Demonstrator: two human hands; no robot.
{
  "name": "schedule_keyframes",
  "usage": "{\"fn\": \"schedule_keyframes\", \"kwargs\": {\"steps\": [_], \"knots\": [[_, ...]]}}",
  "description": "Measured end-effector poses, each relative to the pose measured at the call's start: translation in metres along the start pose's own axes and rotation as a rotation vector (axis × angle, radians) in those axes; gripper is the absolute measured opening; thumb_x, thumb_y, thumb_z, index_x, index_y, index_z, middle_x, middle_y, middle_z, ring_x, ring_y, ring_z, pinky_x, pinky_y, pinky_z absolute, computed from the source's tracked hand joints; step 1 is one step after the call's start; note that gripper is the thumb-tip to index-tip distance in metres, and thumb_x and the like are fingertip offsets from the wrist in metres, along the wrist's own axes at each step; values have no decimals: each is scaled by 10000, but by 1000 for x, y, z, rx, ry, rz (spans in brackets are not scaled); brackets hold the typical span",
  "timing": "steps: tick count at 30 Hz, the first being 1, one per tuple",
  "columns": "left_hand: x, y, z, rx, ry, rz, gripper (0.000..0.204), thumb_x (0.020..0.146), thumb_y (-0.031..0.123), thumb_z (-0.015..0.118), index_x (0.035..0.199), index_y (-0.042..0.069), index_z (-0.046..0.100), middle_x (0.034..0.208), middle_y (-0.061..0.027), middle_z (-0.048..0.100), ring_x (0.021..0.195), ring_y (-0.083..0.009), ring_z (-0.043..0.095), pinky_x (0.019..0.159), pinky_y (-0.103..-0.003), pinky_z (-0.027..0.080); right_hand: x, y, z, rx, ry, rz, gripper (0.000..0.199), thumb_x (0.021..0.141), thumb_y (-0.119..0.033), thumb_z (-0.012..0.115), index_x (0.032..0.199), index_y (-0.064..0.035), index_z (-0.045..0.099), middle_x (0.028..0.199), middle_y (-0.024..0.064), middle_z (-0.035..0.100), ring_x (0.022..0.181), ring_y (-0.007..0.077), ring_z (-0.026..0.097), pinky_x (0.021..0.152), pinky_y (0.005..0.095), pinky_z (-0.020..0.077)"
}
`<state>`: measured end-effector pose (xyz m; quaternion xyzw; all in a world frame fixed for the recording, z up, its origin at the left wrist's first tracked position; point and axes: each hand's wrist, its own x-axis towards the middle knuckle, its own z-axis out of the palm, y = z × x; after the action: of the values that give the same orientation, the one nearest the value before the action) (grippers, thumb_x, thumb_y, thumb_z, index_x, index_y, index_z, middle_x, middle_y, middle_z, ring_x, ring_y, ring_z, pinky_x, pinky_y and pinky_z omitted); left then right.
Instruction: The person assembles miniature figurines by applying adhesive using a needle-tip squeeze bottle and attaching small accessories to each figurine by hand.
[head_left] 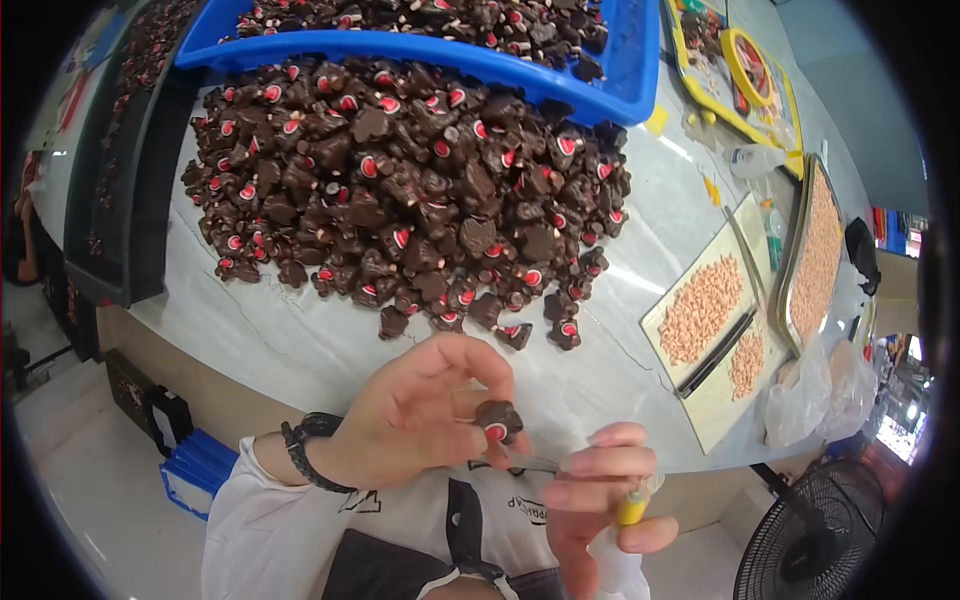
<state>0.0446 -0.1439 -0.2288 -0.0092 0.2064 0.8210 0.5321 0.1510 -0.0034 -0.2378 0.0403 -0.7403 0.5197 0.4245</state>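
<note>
Close to the table's front edge, my left hand [400, 415] pinches a small dark brown figurine piece [499, 421] with a red-and-white oval on it. My right hand [585, 490], lower and to the right, is wrapped round a small white squeeze bottle [615, 562] with a yellow collar. A thin needle tip seems to point from the bottle toward the brown piece, apart from it as far as I can see. Just beyond my hands spreads a large heap of similar brown pieces [430, 200], many with red ovals.
Behind the heap stands a blue tray [400, 42] of brown pieces. A black trough [120, 270] lies left. At right are a pale board [712, 425] with small pinkish bits, a black tweezers-like tool [716, 353], a bit-filled tray [815, 260], a yellow tray [690, 75] and a fan [810, 535].
</note>
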Motion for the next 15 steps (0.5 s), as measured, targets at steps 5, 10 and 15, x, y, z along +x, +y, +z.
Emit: {"fn": "schedule_keyframes", "kwargs": {"steps": [5, 10, 15], "knots": [[-3, -1, -8, 76, -12, -64, 430, 770, -52, 587, 1166, -29, 419, 1096, -92, 431, 984, -209, 531, 805, -344, 497, 3, 9, 0, 91, -94, 5, 429, 869, -545, 326, 924, -126, 402, 710, 64, 641, 750, 257, 572, 701, 383, 419], [-2, -4, -9, 227, -91, 99, 447, 711, -95, 632, 1122, -69, 458, 1100, -122, 449, 986, -184, 527, 831, -357, 494, 5, 11, -2, 159, -142, 93, 461, 875, -545, 305, 890, -106, 445, 667, 76, 632, 761, 279, 582, 711, 405, 436], [2, -6, -17, 522, -97, 194, 442, 696, -95, 654, 1104, -43, 490, 1046, -137, 523, 960, -187, 536, 823, -322, 458, 4, 14, -2, 86, -168, 37, 511, 890, -513, 297, 884, -34, 473, 649, 111, 620, 771, 338, 608, 649, 428, 496]]}}
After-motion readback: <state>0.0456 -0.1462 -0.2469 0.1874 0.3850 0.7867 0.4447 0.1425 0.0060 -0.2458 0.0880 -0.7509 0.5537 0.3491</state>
